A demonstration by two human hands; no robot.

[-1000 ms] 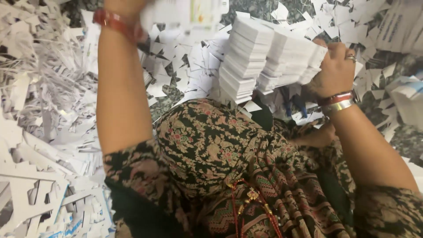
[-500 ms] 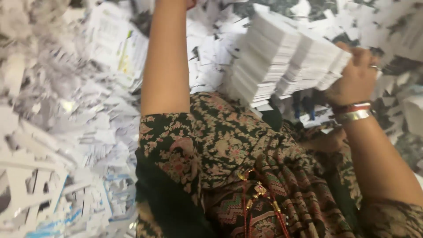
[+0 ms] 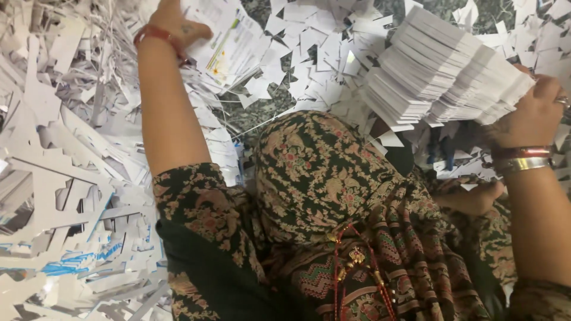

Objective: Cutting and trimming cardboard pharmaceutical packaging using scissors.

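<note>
The right hand (image 3: 531,116) grips one thick stack of white cards (image 3: 443,68) at the floor's far right, while the left hand (image 3: 172,24), fingers out of view, rests on one printed sheet (image 3: 232,44) amid paper scraps (image 3: 65,178).

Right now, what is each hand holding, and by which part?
Right hand grips the stack of white cards at its right end. Left hand rests on a printed sheet; grip unclear.

white paper offcuts (image 3: 65,178) heaped all around — dark speckled floor (image 3: 250,113) showing between them.
</note>
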